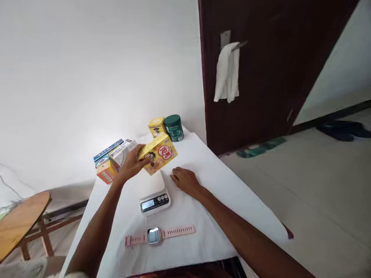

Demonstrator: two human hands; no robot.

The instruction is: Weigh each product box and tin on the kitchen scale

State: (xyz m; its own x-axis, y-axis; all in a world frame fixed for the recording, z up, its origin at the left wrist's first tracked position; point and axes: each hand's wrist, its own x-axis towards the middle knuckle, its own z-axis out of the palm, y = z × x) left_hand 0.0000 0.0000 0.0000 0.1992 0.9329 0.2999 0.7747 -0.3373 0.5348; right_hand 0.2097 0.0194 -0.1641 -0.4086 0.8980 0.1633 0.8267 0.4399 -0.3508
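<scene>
My left hand (133,164) grips a yellow printed box (159,154) by its left end and holds it tilted just above the white kitchen scale (153,193). The scale's display is lit. My right hand (185,180) rests flat on the white cloth just right of the scale, fingers stretched out, holding nothing. A pink smartwatch (158,235) lies flat on the cloth in front of the scale.
A white-covered table (220,193) carries small boxes (114,160) at the back left, a yellow box (157,126) and a green jar (174,127) at the back. A dark door (269,77) with a white towel (228,73) stands right; a wooden stool (20,222) left.
</scene>
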